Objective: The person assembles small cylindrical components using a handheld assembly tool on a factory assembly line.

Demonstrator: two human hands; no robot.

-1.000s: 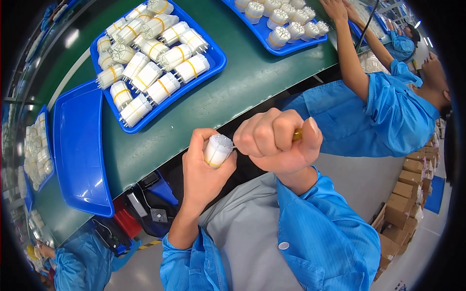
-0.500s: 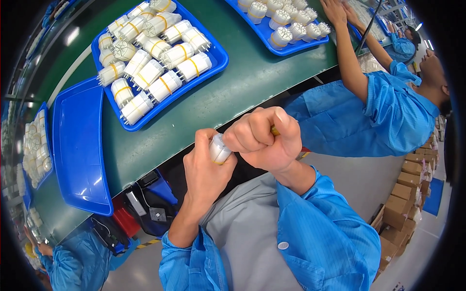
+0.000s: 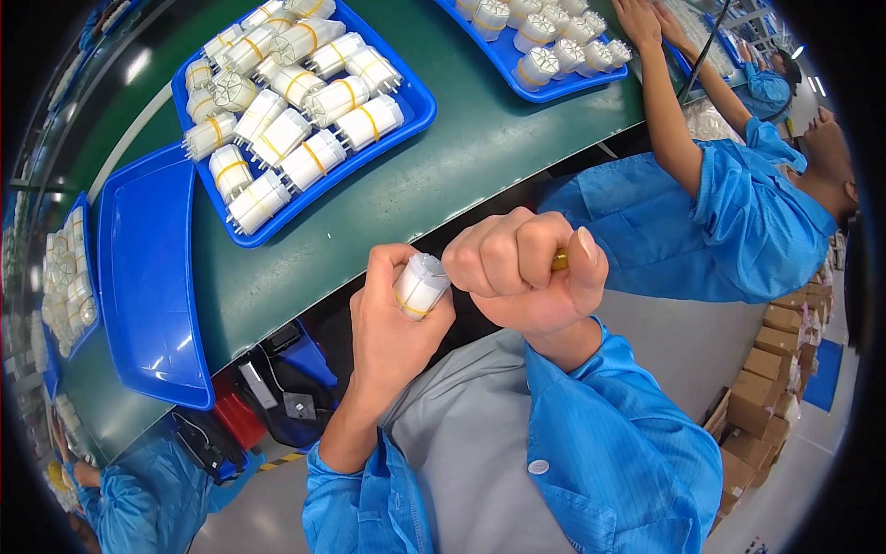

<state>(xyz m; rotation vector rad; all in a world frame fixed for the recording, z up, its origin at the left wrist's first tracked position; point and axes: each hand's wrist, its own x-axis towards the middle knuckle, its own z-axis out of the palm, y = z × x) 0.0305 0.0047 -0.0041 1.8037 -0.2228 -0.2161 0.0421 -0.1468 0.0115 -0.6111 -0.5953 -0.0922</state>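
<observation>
In front of my body, my left hand (image 3: 397, 319) is closed around a bundle of white plastic parts (image 3: 423, 284). A thin yellow band circles the bundle, and its segmented end faces up. Beside it, to the right, my right hand (image 3: 526, 272) is clenched with its knuckles near the bundle's top. A yellow piece (image 3: 560, 260) peeks out by the right thumb; the fist covers the rest, so its kind does not show. Beyond my hands, a blue tray (image 3: 420, 109) on the green table holds several similar white bundles with yellow bands.
An empty blue tray (image 3: 148, 355) lies at the left, beside another tray of white parts (image 3: 69, 277). A second blue tray (image 3: 531, 90) of bundles stands far right. A co-worker (image 3: 683, 212) works at the right. Cardboard boxes (image 3: 757, 383) line the floor.
My right hand has moved a little to the right, away from the bundle. More of the bundle's upper end and its band now shows in my left hand.
</observation>
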